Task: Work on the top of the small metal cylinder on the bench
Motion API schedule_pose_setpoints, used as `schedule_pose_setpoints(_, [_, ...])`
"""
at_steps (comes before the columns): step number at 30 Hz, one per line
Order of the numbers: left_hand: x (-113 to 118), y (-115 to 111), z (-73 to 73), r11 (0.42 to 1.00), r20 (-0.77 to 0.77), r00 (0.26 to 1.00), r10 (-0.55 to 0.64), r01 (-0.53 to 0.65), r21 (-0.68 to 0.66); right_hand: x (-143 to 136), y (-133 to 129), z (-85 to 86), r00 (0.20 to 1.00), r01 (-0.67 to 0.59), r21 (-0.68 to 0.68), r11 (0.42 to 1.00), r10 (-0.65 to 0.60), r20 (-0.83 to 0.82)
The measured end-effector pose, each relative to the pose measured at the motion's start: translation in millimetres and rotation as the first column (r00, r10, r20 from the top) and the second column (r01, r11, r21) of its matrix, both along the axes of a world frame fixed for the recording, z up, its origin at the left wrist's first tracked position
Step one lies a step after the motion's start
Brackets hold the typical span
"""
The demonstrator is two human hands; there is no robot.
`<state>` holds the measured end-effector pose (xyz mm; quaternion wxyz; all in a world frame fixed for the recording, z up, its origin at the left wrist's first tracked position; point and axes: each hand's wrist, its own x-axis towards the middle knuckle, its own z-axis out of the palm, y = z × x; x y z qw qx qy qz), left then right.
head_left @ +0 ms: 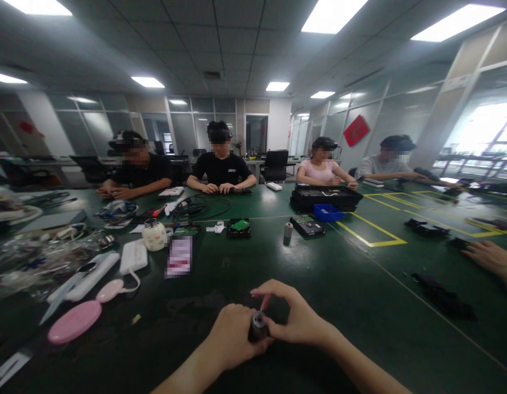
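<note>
meanwhile, left hand (234,331) around grey cylinder (259,329), right hand (305,318) loosely curved beside it, 1 mug (154,236) beyond

Small dark-grey cylinder (259,327), dull metallic sheen, round end face uppermost, small detail near its centre, body roughly upright, side gripped by the left hand (234,330), contact with the worktop (344,290) unclear

ceiling lights (334,15) shine above glazed partitions (182,128).
</note>
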<state>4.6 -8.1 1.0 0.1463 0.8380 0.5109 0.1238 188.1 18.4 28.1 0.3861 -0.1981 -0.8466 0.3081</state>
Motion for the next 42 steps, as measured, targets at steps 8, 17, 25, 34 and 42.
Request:
schedule_pose_setpoints(8, [1,0,1.7,1.000,-0.010,1.000,0.014,-0.014,-0.004,-1,1,-6.7,0.999,-0.035,-0.072,0.997,0.033,-0.022])
schedule_pose_setpoints(17, [0,0,-0.7,1.000,0.013,1.000,0.006,-0.006,-0.006,-4,1,-11.0,0.999,-0.005,-0.074,0.997,0.002,-0.036])
schedule_pose_setpoints(25, [-1,-1,-1.0,1.000,0.021,1.000,0.015,-0.015,-0.006,-9,-2,-11.1,0.998,0.025,-0.034,0.999,-0.027,-0.058])
schedule_pose_setpoints(34, [1,-1,0.9,1.000,-0.011,1.000,-0.011,0.011,-0.006,-5,-3,-2.3,0.997,-0.040,-0.006,0.999,0.040,-0.061])
schedule_pose_setpoints(42, [0,0,-1.3,1.000,-0.042,0.999,0.010,-0.010,0.001,-7,-2,-5.2,0.997,-0.047,0.005,0.999,0.047,-0.062])
